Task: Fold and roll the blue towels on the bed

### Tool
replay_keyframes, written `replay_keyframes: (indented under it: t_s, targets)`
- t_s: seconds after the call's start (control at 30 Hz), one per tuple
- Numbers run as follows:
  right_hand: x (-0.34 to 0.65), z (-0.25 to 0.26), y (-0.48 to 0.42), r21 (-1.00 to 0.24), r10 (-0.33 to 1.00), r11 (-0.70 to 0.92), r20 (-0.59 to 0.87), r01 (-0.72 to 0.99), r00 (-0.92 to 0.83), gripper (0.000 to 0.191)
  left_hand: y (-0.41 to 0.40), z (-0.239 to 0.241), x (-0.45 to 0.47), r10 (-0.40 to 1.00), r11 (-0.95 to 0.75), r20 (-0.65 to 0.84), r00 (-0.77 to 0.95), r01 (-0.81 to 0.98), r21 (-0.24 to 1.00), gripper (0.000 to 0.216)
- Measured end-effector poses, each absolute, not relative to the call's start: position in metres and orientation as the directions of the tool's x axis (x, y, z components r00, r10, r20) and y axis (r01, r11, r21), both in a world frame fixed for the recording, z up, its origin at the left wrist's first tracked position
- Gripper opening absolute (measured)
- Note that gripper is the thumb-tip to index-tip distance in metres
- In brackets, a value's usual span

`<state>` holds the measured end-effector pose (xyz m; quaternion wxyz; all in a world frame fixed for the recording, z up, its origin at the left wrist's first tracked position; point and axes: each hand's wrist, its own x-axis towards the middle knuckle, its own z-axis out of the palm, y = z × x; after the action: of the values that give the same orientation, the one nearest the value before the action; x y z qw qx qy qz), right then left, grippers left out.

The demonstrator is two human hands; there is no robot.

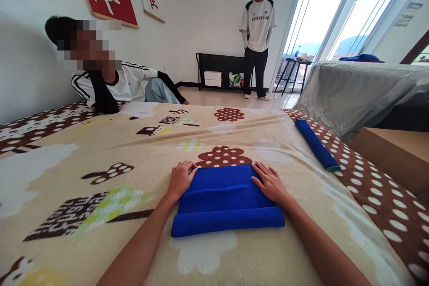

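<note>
A blue cloth (pixel 217 194) lies in front of me on the patterned blanket, its near edge rolled or folded into a thick band. At its far left corner, my left hand (pixel 182 178) has its fingers bent and closed on the edge. My right hand (pixel 271 184) rests flat on the far right corner, fingers stretched out and somewhat apart. Off to the right lies a second blue cloth (pixel 317 144), rolled into a tube with a greenish edge at its near end; neither hand touches it.
The cream blanket (pixel 144 254) with brown dotted borders covers the bed. One person (pixel 127 82) leans on its far left side; another person (pixel 259 31) stands by a black shelf (pixel 221 62). A cardboard-coloured box (pixel 392 152) and plastic-covered furniture (pixel 338 94) stand at right.
</note>
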<state>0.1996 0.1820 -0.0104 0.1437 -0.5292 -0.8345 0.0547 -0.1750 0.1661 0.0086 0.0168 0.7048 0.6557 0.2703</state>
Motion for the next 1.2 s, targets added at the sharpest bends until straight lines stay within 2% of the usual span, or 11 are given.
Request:
replay_keyframes:
  t_s: [0.17,0.27,0.33,0.4,0.5,0.63,0.7,0.8,0.97,1.07,1.2]
  targets:
    - [0.206,0.006,0.161,-0.279,0.899,0.421,0.257,0.863,-0.356,0.053,0.148,0.026,-0.18,0.88,-0.146,0.472,-0.059,0.911,0.386,0.023]
    - [0.227,0.016,0.111,-0.281,0.871,0.475,0.286,0.834,-0.4,0.046,0.089,0.046,-0.178,0.846,-0.256,0.532,0.032,0.9,0.352,0.026]
    - [0.243,0.015,0.07,-0.222,0.812,0.57,0.3,0.791,-0.501,0.046,0.038,0.051,-0.173,0.816,-0.403,0.538,0.21,0.874,0.272,0.023]
    - [0.255,0.007,0.037,-0.121,0.73,0.665,0.315,0.737,-0.607,0.052,-0.005,0.047,-0.166,0.747,-0.522,0.529,0.403,0.848,0.09,0.034]
    - [0.255,-0.006,0.021,-0.047,0.673,0.704,0.366,0.709,-0.643,0.059,-0.031,0.027,-0.159,0.72,-0.532,0.505,0.477,0.846,-0.041,0.047]
    - [0.234,-0.003,0.049,-0.138,0.702,0.674,0.426,0.726,-0.571,0.043,-0.004,0.014,-0.155,0.761,-0.474,0.515,0.396,0.88,0.023,0.042]
    - [0.228,0.008,0.063,-0.164,0.71,0.673,0.416,0.721,-0.568,0.041,0.011,0.021,-0.155,0.789,-0.457,0.487,0.375,0.888,0.056,0.038]
    - [0.23,0.024,0.067,-0.176,0.724,0.666,0.387,0.725,-0.571,0.044,0.019,0.038,-0.158,0.819,-0.452,0.436,0.373,0.887,0.09,0.034]
    - [0.228,0.027,0.061,-0.154,0.756,0.627,0.357,0.764,-0.549,0.033,0.014,0.043,-0.153,0.852,-0.425,0.374,0.366,0.901,0.088,0.033]
    - [0.197,0.025,0.06,-0.119,0.768,0.59,0.389,0.799,-0.509,0.044,0.018,0.036,-0.126,0.858,-0.39,0.384,0.342,0.919,0.054,0.045]
    - [0.146,0.03,0.057,-0.115,0.672,0.726,0.325,0.678,-0.665,0.058,0.027,0.034,-0.087,0.805,-0.529,0.334,0.491,0.848,0.028,0.053]
